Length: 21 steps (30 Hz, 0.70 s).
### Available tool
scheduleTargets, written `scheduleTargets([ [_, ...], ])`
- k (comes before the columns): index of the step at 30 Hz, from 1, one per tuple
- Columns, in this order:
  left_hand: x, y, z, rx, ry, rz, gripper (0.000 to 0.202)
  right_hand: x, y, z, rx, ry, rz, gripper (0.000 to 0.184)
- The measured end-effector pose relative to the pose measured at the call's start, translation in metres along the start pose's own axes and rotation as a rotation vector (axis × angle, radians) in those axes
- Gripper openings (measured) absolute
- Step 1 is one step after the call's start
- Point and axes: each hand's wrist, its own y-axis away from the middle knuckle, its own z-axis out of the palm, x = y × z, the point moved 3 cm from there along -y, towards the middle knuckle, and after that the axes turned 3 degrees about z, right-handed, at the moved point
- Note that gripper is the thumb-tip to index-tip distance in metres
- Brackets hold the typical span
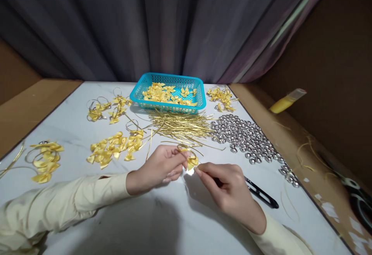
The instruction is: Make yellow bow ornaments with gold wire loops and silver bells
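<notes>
A small yellow ribbon bow (192,163) with a loop of gold cord is held up between my hands over the table's near half. The fingers of my left hand (162,165) are closed on its left side and the cord loop. At the bow's lower right edge, the thumb and forefinger of my right hand (228,189) are pinched together. Whether they grip ribbon or cord is too small to tell. Just beyond my hands lies a pile of straight gold cords (183,125). A black slim-handled tool (261,193) rests partly hidden behind my right hand.
A blue basket (203,96) of yellow bows stands at the back. Loose bows (106,148) lie left, with looped bows (100,111) behind them and more (222,96) back right. Silver bells (247,136) spread along the right. Scissors (359,200) are at the far right.
</notes>
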Motion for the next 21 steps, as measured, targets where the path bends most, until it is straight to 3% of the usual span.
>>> scheduleTargets([
  [21, -0.0060, 0.0014, -0.0015, -0.009, -0.031, 0.039, 0.024, 0.0019, -0.0006, 0.0028, 0.021, -0.009, -0.038, 0.027],
])
